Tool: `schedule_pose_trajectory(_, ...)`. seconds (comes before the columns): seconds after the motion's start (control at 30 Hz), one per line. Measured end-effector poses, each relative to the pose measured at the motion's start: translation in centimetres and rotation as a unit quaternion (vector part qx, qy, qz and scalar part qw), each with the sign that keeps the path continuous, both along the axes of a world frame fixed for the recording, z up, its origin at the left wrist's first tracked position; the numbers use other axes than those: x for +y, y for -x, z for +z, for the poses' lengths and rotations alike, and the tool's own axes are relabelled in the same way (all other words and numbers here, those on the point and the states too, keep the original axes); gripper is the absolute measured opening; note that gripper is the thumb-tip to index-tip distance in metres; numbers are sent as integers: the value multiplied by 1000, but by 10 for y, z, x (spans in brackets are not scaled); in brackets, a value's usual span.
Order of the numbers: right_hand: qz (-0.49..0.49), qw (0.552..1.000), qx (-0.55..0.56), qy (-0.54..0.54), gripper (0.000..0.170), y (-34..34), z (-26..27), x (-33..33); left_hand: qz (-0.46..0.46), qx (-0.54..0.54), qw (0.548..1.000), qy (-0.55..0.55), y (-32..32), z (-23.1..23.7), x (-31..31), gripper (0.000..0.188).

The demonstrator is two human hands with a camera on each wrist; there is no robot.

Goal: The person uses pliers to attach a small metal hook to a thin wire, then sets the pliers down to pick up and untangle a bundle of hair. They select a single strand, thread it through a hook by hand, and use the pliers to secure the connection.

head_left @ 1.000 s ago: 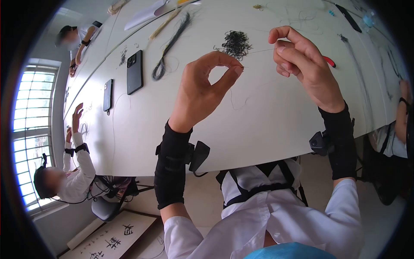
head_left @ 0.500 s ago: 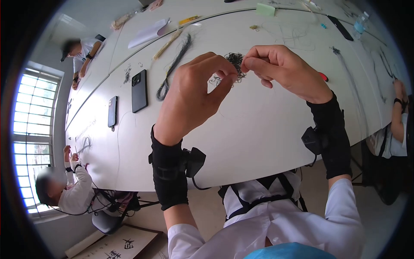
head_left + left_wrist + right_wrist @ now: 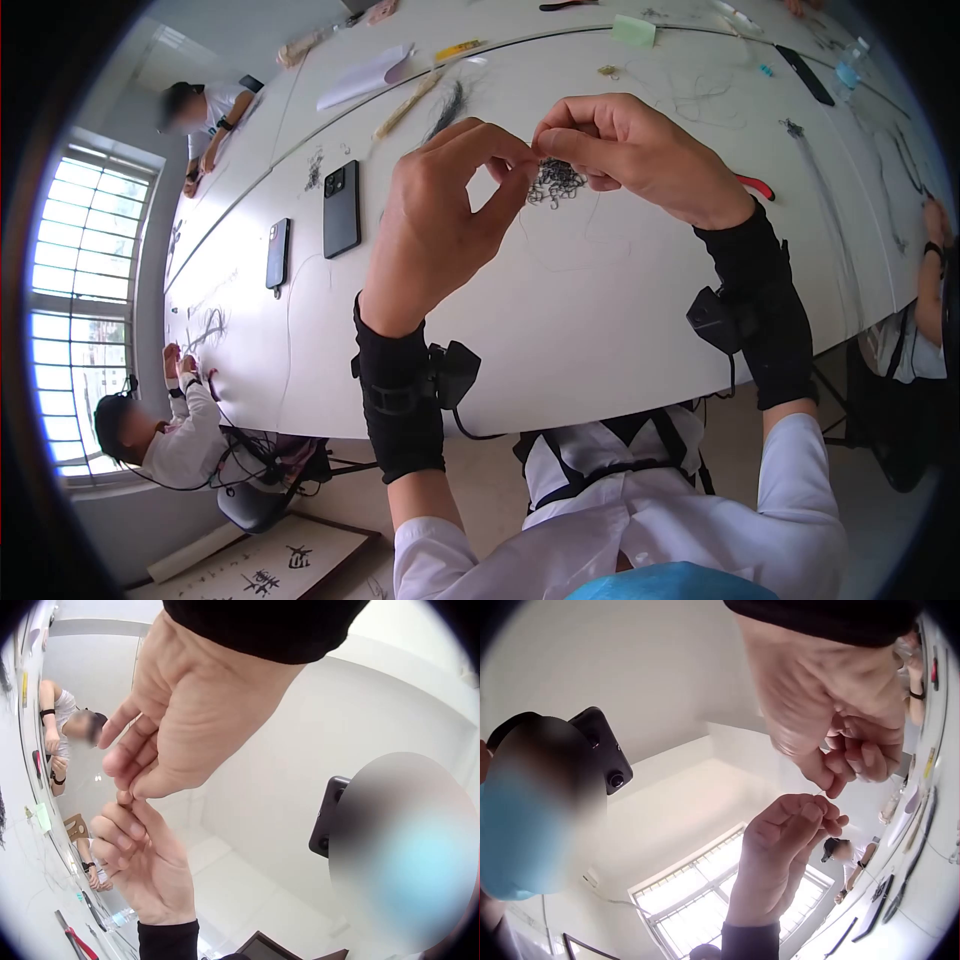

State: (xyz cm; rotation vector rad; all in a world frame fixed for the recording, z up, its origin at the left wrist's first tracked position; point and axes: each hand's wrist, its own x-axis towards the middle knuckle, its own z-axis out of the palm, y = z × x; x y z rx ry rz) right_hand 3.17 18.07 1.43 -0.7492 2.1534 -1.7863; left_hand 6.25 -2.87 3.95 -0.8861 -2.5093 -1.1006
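Observation:
In the head view my left hand (image 3: 430, 225) and right hand (image 3: 640, 160) meet at the fingertips, thumbs against index fingers, above a pile of small dark hooks (image 3: 556, 184). A tiny bit of thin line (image 3: 821, 793) shows between the fingertips in the right wrist view, with my left hand (image 3: 776, 851) below and my right hand (image 3: 836, 697) above. The fingers hide most of what they pinch. My left hand (image 3: 214, 709) is the upper one in the left wrist view, my right hand (image 3: 154, 862) the lower.
Two phones (image 3: 341, 210) (image 3: 278, 254) lie left on the white table (image 3: 480, 350). Behind are a dark strand bundle (image 3: 450, 108), a pale bundle (image 3: 408, 104) and paper (image 3: 368, 76). A red-handled tool (image 3: 757, 187) is right of my right hand. Other people sit around the table.
My right hand has come left from holding the line stretched out, and its fingertips now meet those of my left hand. The head view has shifted slightly.

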Motion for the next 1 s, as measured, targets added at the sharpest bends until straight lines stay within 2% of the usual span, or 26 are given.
schedule_pose_trajectory(0.1, -50, 998, 26, -37, 25, -3, 2, 0, 0, 13, 1000, 3, 2, 0, -1, 7)
schedule_pose_trajectory(0.2, -132, 988, 77, -21, 26, -2, 6, 2, 20, 31, 999, 12, 3, -2, -2, 7)
schedule_pose_trajectory(0.3, -127, 981, 142, -41, 25, 3, -2, 3, 44, 50, 997, 23, 5, -5, -2, 8)
schedule_pose_trajectory(0.4, -137, 972, 144, -123, 23, -4, 5, 2, 39, 69, 997, 17, 8, -12, -1, 9)
schedule_pose_trajectory(0.6, -140, 963, 155, -172, 22, -8, 3, -2, 54, 48, 996, 49, 6, -11, -1, 10)
schedule_pose_trajectory(1.0, -124, 965, 150, -177, 20, -6, -1, -3, 29, 74, 995, 55, 8, -15, 2, 10)
